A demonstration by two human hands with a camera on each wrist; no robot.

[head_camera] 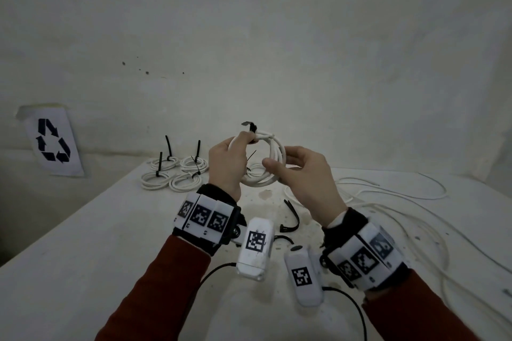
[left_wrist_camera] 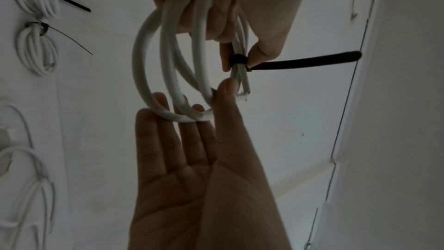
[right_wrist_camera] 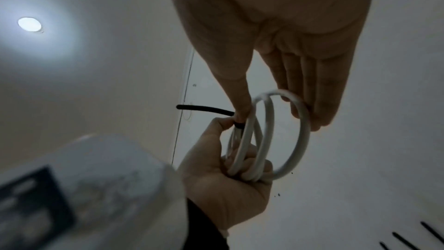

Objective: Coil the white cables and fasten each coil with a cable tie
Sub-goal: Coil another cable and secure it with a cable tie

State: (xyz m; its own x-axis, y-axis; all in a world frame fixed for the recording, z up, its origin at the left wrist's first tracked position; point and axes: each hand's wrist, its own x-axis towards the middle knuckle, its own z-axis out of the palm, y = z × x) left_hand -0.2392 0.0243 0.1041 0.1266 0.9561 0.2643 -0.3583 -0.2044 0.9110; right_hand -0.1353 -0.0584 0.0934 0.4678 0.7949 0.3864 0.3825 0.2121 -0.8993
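I hold a white cable coil (head_camera: pixel 279 151) up over the table. My left hand (head_camera: pixel 227 163) grips one side of it, the fingers curled round the bunched strands (left_wrist_camera: pixel 144 54). A black cable tie (head_camera: pixel 250 128) is wrapped round the strands at the left thumb, and its long tail (left_wrist_camera: pixel 300 62) sticks out sideways. My right hand (head_camera: pixel 304 171) is on the opposite side with its fingers straight (left_wrist_camera: pixel 168 140). Its fingertips lie under the loops (right_wrist_camera: pixel 304 140), and its thumb touches the coil close to the tie (right_wrist_camera: pixel 204 109).
Several tied coils (head_camera: pixel 174 174) with black tie tails lie at the table's back left. Loose white cables (head_camera: pixel 388 202) sprawl over the right side. Spare black ties (head_camera: pixel 291 216) lie below my hands. A recycling sign (head_camera: pixel 54 141) leans on the wall at the left.
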